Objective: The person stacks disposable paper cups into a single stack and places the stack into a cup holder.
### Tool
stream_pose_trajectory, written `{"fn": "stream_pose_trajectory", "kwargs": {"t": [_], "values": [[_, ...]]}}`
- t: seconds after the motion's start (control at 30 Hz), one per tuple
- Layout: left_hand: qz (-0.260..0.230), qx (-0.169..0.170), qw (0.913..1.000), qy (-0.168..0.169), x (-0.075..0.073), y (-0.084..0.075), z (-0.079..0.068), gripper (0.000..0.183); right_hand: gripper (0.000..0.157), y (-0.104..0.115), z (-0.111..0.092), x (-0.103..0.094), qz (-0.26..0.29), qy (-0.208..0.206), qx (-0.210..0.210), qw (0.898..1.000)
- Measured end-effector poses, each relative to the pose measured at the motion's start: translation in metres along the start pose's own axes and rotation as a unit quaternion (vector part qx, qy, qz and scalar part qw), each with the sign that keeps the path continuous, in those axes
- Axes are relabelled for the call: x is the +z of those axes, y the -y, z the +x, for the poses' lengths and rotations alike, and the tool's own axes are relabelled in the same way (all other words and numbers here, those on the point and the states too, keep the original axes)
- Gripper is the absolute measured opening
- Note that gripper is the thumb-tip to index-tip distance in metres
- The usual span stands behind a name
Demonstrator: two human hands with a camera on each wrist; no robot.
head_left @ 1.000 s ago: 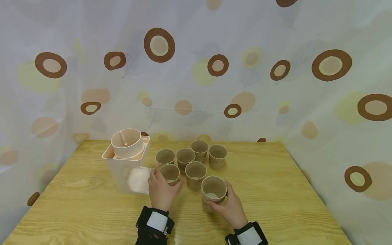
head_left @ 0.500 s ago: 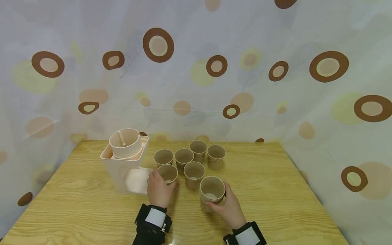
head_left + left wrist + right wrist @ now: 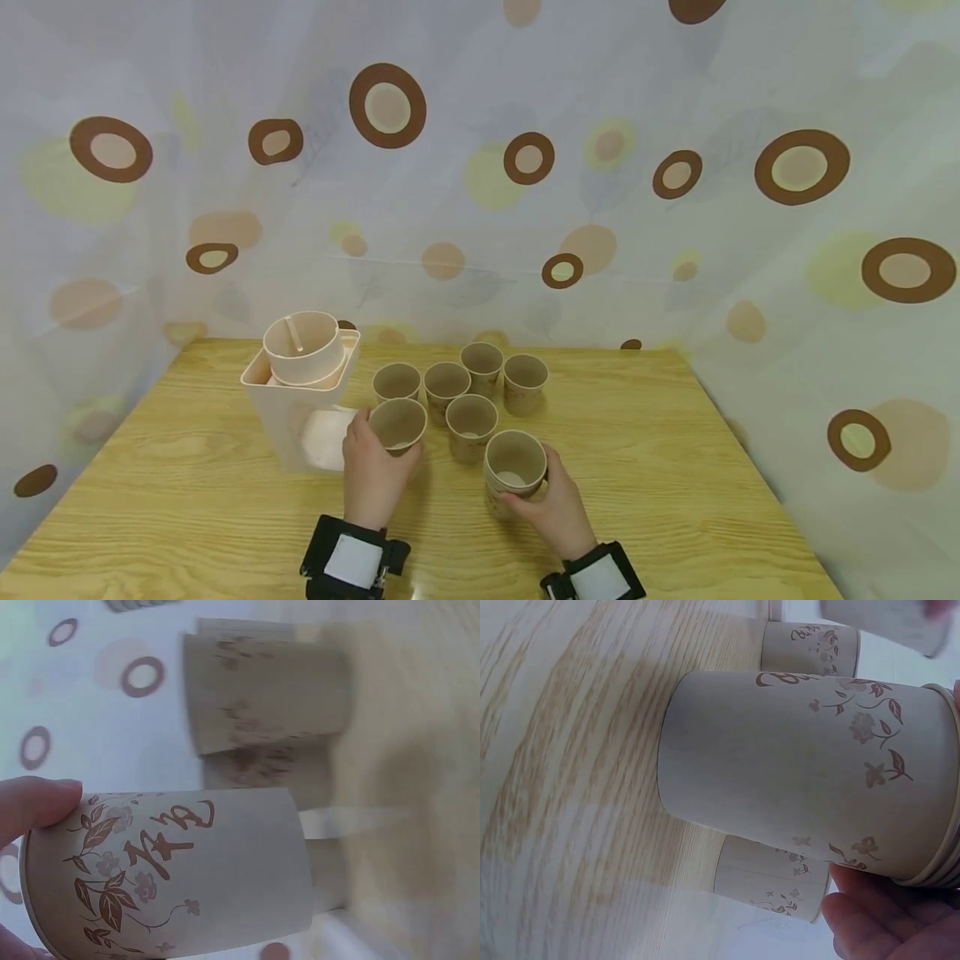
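Observation:
My left hand [image 3: 378,475] grips a paper cup [image 3: 400,423] near its rim, thumb on one side and fingers on the other. In the left wrist view this paper cup [image 3: 172,877] shows a brown leaf print and lettering, and its base is raised off the table. My right hand [image 3: 557,510] holds a small stack of nested paper cups [image 3: 516,467] round the upper part. The right wrist view shows the stack [image 3: 802,772] with its base at the wooden tabletop. Several more paper cups [image 3: 471,425] stand upright just behind the hands.
On the left stands a pale square bin [image 3: 288,417] with a round tub [image 3: 303,346] in its top. A pale rounded piece [image 3: 324,437] sits at the bin's right side. Behind the wooden table [image 3: 660,467] hangs a patterned cloth [image 3: 465,200].
My left hand has lifted its paper cup up and slightly to the left, away from the other cups. The right hand still holds the stack in about the same place.

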State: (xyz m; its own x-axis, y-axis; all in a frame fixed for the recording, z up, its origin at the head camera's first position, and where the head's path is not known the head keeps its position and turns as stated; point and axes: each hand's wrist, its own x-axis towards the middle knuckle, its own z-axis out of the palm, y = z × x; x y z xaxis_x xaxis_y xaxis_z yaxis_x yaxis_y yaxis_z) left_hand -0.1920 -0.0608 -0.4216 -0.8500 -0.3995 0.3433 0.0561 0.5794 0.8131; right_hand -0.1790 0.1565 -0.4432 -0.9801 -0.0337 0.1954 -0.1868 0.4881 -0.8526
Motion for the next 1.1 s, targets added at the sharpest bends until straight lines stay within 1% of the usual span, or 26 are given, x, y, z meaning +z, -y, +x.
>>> {"fn": "stream_pose_trajectory", "kwargs": {"t": [0.1,0.27,0.43,0.6,0.77,1.0,1.1], "values": [[-0.014,0.017,0.9998,0.001,-0.009,-0.013,-0.002,0.078,0.08,-0.001,0.0,0.001,-0.002,-0.001,-0.001,1.0],[-0.039,0.039,0.9984,0.012,-0.022,-0.038,-0.003,0.08,0.078,0.001,-0.001,0.001,-0.009,0.0,0.001,1.0],[-0.069,0.054,0.9956,0.034,-0.026,-0.063,-0.005,0.083,0.077,0.002,-0.001,0.001,-0.013,-0.002,-0.001,1.0],[-0.096,0.077,0.9901,0.066,-0.021,-0.082,-0.011,0.082,0.077,0.002,-0.001,-0.001,-0.01,-0.001,-0.005,1.0],[-0.103,0.103,0.9848,0.095,-0.013,-0.096,-0.016,0.081,0.078,0.001,-0.002,-0.001,-0.011,0.006,-0.003,1.0],[-0.1,0.122,0.9787,0.131,0.001,-0.107,-0.025,0.08,0.081,0.001,-0.002,-0.003,-0.021,0.015,0.01,1.0],[-0.097,0.128,0.9764,0.144,0.007,-0.108,-0.029,0.081,0.078,0.001,-0.002,-0.003,-0.022,0.013,0.012,1.0]]}}
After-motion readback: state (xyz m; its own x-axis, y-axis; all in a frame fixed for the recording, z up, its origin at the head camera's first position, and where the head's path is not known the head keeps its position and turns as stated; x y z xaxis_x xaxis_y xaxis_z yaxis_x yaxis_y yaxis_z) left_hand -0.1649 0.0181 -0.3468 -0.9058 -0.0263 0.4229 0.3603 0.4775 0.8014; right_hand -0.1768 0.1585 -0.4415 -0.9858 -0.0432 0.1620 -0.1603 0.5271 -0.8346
